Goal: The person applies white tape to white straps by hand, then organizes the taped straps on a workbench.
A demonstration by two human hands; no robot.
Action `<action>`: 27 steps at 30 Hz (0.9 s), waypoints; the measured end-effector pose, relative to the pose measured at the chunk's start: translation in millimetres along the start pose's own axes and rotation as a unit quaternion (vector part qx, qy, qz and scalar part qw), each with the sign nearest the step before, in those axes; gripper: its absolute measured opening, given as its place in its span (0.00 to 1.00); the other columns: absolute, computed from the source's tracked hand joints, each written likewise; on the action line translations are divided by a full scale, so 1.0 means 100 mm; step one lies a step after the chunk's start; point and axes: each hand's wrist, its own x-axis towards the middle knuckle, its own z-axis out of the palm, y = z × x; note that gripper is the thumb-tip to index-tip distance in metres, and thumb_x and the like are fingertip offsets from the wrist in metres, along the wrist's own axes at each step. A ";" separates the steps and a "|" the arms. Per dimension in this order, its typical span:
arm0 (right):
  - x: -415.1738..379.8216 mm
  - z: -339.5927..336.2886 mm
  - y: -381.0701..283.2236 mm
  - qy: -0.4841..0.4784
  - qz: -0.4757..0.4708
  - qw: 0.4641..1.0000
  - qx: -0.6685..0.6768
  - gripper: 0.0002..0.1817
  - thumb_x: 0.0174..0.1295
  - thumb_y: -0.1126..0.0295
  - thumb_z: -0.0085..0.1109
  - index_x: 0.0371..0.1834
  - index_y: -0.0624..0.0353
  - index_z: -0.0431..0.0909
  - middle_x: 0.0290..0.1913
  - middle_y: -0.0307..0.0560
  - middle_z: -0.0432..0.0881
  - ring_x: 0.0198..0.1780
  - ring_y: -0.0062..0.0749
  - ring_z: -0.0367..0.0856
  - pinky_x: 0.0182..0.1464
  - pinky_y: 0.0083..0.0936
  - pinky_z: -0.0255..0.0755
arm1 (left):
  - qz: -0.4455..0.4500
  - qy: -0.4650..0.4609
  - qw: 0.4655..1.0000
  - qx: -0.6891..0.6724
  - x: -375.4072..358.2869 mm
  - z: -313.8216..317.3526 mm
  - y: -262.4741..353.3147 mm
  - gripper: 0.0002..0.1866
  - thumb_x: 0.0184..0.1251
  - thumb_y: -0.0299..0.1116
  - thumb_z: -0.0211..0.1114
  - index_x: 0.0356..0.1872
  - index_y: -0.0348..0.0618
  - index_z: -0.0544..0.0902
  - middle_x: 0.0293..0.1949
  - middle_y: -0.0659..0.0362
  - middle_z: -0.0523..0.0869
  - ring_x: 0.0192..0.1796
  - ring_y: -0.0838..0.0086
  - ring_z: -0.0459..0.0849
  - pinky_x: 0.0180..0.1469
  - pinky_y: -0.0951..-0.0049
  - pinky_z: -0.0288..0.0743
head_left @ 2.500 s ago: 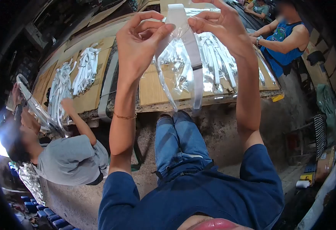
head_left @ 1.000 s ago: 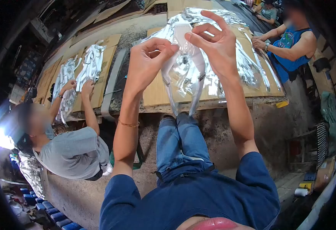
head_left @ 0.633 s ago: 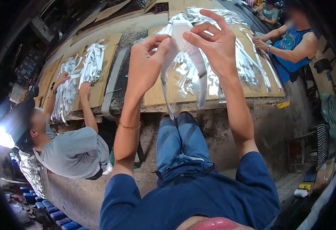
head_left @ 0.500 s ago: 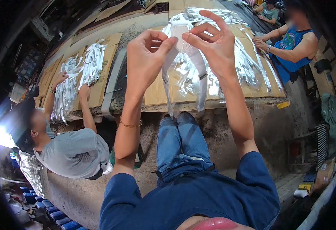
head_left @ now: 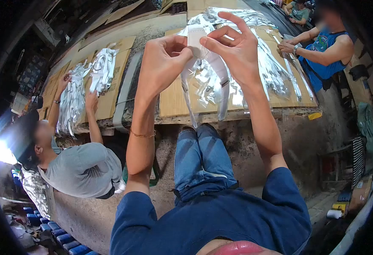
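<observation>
Holding a White Strap [head_left: 196, 38] in Both Hands

Head view: The white strap is raised in front of the wearer, above the near side of the worktop [head_left: 152, 33]. Its wide upper section sits upright between the two hands; two narrower tails hang below, each with a dark band partway down, and their ends appear just past the worktop's front edge.

Left hand [head_left: 163, 61]: The grip is closed to a pinch. Thumb and curled fingers are clamped on the left edge of the wide section.

Right hand [head_left: 236, 53]: The grip is likewise narrowed to a pinch, with the thumb tip against the right edge of the wide section. One finger is extended upward, apart from the strap. The exact contact behind the strap is hidden at both grips.

Surroundings: Behind and below the hands, a pile of straps [head_left: 266, 70] lies on cardboard [head_left: 171, 100]. At left, a person in a grey shirt [head_left: 78, 168] reaches toward further straps [head_left: 103, 70]. At right, a person in a blue top [head_left: 326, 49] works beside the worktop.
</observation>
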 end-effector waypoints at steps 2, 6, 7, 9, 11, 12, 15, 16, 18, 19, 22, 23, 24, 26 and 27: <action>0.02 -0.02 0.02 -0.003 0.009 1.000 0.009 0.37 0.51 0.77 0.76 0.64 0.70 0.66 0.35 0.46 0.86 0.40 0.27 0.87 0.41 0.18 0.82 | -0.035 -0.016 0.999 -0.016 0.02 0.00 -0.03 0.10 0.63 0.26 0.65 0.42 0.30 0.85 0.36 0.59 0.88 0.37 0.81 0.83 0.43 0.80 0.76; 0.05 -0.01 -0.02 -0.017 0.043 0.999 0.013 0.36 0.53 0.81 0.72 0.66 0.68 0.66 0.36 0.46 0.85 0.41 0.27 0.85 0.44 0.18 0.80 | -0.030 0.000 0.998 -0.055 0.03 0.05 -0.07 0.10 0.64 0.26 0.66 0.43 0.30 0.83 0.35 0.58 0.87 0.36 0.80 0.83 0.43 0.80 0.76; 0.06 -0.02 -0.02 -0.017 0.043 0.999 0.012 0.36 0.53 0.81 0.72 0.66 0.68 0.66 0.36 0.46 0.85 0.41 0.27 0.85 0.44 0.18 0.80 | -0.015 0.005 0.997 -0.075 0.03 0.06 -0.07 0.10 0.64 0.25 0.67 0.43 0.31 0.82 0.35 0.57 0.87 0.36 0.80 0.83 0.42 0.79 0.76; 0.07 -0.04 -0.03 -0.051 0.049 0.997 0.017 0.37 0.53 0.81 0.73 0.67 0.68 0.66 0.36 0.45 0.85 0.41 0.27 0.85 0.45 0.19 0.79 | 0.000 0.011 0.996 -0.093 0.02 0.07 -0.05 0.11 0.63 0.24 0.68 0.44 0.32 0.80 0.35 0.57 0.87 0.36 0.80 0.83 0.42 0.79 0.77; 0.09 -0.05 -0.02 -0.056 0.057 0.997 0.018 0.38 0.53 0.81 0.73 0.67 0.68 0.66 0.36 0.45 0.85 0.41 0.27 0.85 0.45 0.19 0.79 | 0.030 0.052 0.996 -0.065 0.01 0.08 -0.01 0.15 0.61 0.26 0.71 0.47 0.33 0.79 0.28 0.57 0.85 0.32 0.80 0.83 0.33 0.80 0.74; 0.10 -0.06 -0.03 -0.062 0.064 0.996 0.019 0.38 0.52 0.80 0.74 0.68 0.67 0.65 0.36 0.45 0.85 0.42 0.26 0.85 0.46 0.19 0.79 | 0.030 0.052 0.996 -0.065 0.00 0.07 0.01 0.15 0.61 0.26 0.71 0.47 0.33 0.79 0.28 0.57 0.85 0.32 0.80 0.83 0.33 0.80 0.74; 0.11 -0.05 -0.03 -0.074 0.069 0.993 0.056 0.39 0.52 0.80 0.74 0.68 0.67 0.66 0.35 0.44 0.85 0.41 0.26 0.85 0.45 0.19 0.79 | 0.043 0.004 0.996 -0.082 0.01 0.00 0.02 0.13 0.62 0.24 0.70 0.46 0.35 0.80 0.25 0.61 0.82 0.32 0.83 0.81 0.31 0.81 0.71; 0.11 -0.05 -0.03 -0.074 0.068 0.993 0.055 0.39 0.52 0.80 0.74 0.68 0.67 0.66 0.35 0.44 0.85 0.41 0.26 0.85 0.45 0.19 0.79 | 0.091 -0.029 0.994 -0.055 0.03 -0.02 -0.01 0.12 0.62 0.24 0.70 0.47 0.37 0.81 0.25 0.62 0.82 0.30 0.84 0.79 0.30 0.81 0.69; 0.13 -0.08 -0.02 -0.097 0.100 0.985 0.105 0.40 0.50 0.78 0.76 0.67 0.69 0.65 0.34 0.46 0.86 0.38 0.26 0.85 0.41 0.19 0.78 | 0.137 -0.062 0.988 -0.026 0.04 -0.09 -0.01 0.12 0.63 0.24 0.69 0.47 0.39 0.83 0.26 0.63 0.82 0.29 0.86 0.77 0.28 0.82 0.67; 0.14 -0.10 -0.02 -0.096 0.100 0.985 0.105 0.40 0.50 0.78 0.76 0.67 0.69 0.65 0.34 0.46 0.86 0.38 0.26 0.85 0.41 0.19 0.78 | 0.111 -0.111 0.988 -0.008 0.04 -0.13 0.03 0.12 0.65 0.23 0.68 0.49 0.37 0.83 0.30 0.64 0.83 0.31 0.87 0.77 0.31 0.83 0.69; 0.19 -0.16 0.01 -0.154 0.166 0.971 0.082 0.41 0.49 0.78 0.76 0.67 0.69 0.65 0.34 0.48 0.86 0.38 0.25 0.83 0.42 0.21 0.76 | 0.071 -0.174 0.982 0.012 0.04 -0.19 0.05 0.15 0.68 0.23 0.66 0.55 0.37 0.82 0.34 0.64 0.85 0.34 0.88 0.77 0.34 0.85 0.69; 0.19 -0.16 0.03 -0.155 0.176 0.968 0.091 0.40 0.50 0.77 0.75 0.67 0.70 0.65 0.34 0.48 0.86 0.38 0.25 0.83 0.43 0.22 0.75 | 0.059 -0.188 0.980 0.014 0.04 -0.20 0.05 0.17 0.68 0.24 0.66 0.58 0.39 0.82 0.35 0.65 0.85 0.34 0.88 0.76 0.33 0.85 0.69; 0.20 -0.16 0.04 -0.156 0.186 0.965 0.100 0.40 0.51 0.77 0.74 0.67 0.71 0.65 0.34 0.49 0.86 0.38 0.26 0.83 0.43 0.22 0.74 | 0.059 -0.188 0.980 0.014 0.04 -0.19 0.03 0.17 0.68 0.24 0.66 0.58 0.39 0.82 0.35 0.65 0.85 0.34 0.88 0.76 0.33 0.85 0.69; 0.21 -0.14 0.03 -0.154 0.204 0.961 0.103 0.39 0.51 0.76 0.74 0.67 0.72 0.65 0.35 0.49 0.86 0.39 0.26 0.83 0.44 0.24 0.74 | 0.071 -0.158 0.984 0.026 0.04 -0.17 -0.02 0.17 0.68 0.24 0.67 0.58 0.39 0.83 0.35 0.66 0.85 0.34 0.88 0.76 0.33 0.85 0.69; 0.22 -0.13 0.02 -0.152 0.220 0.958 0.106 0.38 0.52 0.75 0.74 0.66 0.72 0.66 0.36 0.50 0.86 0.40 0.27 0.83 0.45 0.25 0.74 | 0.070 -0.159 0.984 0.026 0.03 -0.17 0.00 0.17 0.68 0.24 0.67 0.58 0.39 0.83 0.35 0.66 0.85 0.34 0.88 0.76 0.33 0.85 0.69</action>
